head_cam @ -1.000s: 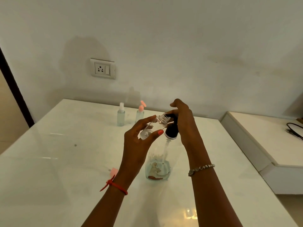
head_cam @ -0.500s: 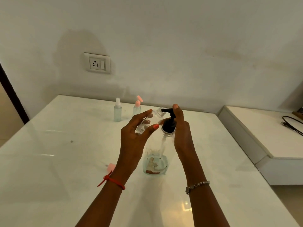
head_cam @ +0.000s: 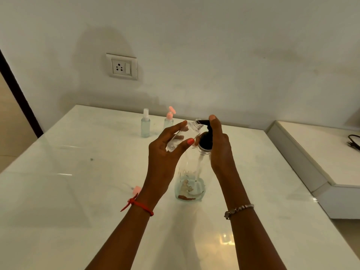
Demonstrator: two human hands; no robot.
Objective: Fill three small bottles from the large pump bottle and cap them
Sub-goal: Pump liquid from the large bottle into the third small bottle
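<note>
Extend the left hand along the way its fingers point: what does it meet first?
Likely the black pump head: the left hand grips the small bottle tilted, mouth close to it. The right hand rests on that pump head. The depth between them is unclear.

Wall (head_cam: 214, 45): plain and pale, facing you at 12 o'clock, with faint stains and a soft shadow.
Socket plate (head_cam: 121, 66): on that wall at 11 o'clock; you see one outlet and one switch.
Table (head_cam: 58, 191): glossy white top before you, reaching back to the wall.
Dark strip (head_cam: 17, 90): slants down at 10 o'clock.
Ledge (head_cam: 321, 152): white, beside the table at 3 o'clock, with a black cable (head_cam: 353, 142) on it.
Light: warm glare patch (head_cam: 226, 239) on the tabletop at 5 o'clock.
</note>
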